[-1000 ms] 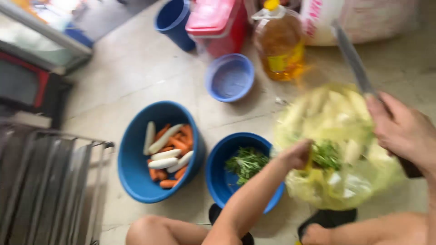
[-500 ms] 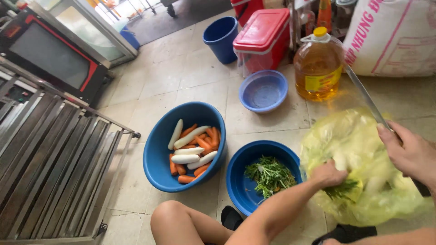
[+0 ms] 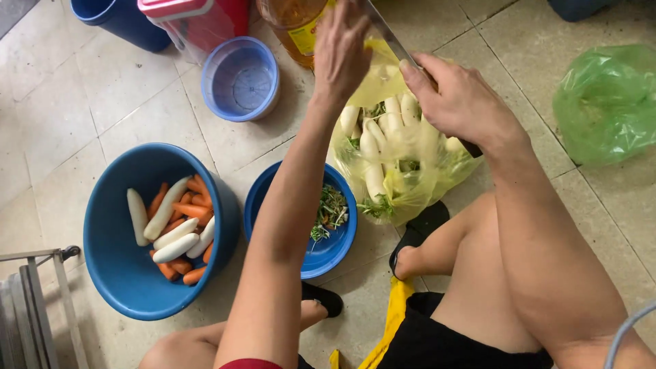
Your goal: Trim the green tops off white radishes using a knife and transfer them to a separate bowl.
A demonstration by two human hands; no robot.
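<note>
Two hands work over a yellow plastic bag [image 3: 403, 171] of white radishes [image 3: 374, 147] on the tiled floor [image 3: 82, 102]. Right hand [image 3: 459, 102] is closed round a knife [image 3: 389, 37], blade angled up-left over the bag. Left hand [image 3: 342, 51] is raised above the bag's top edge, fingers curled; can't tell if it grips anything. Small blue bowl [image 3: 328, 246] w/ green trimmings sits just left of the bag; big blue basin [image 3: 123, 266] w/ carrots & radishes further left.

Tiled floor [image 3: 96, 116] bears blue basins [image 3: 123, 273], yellow bag [image 3: 403, 184], green bag [image 3: 605, 102]
</note>
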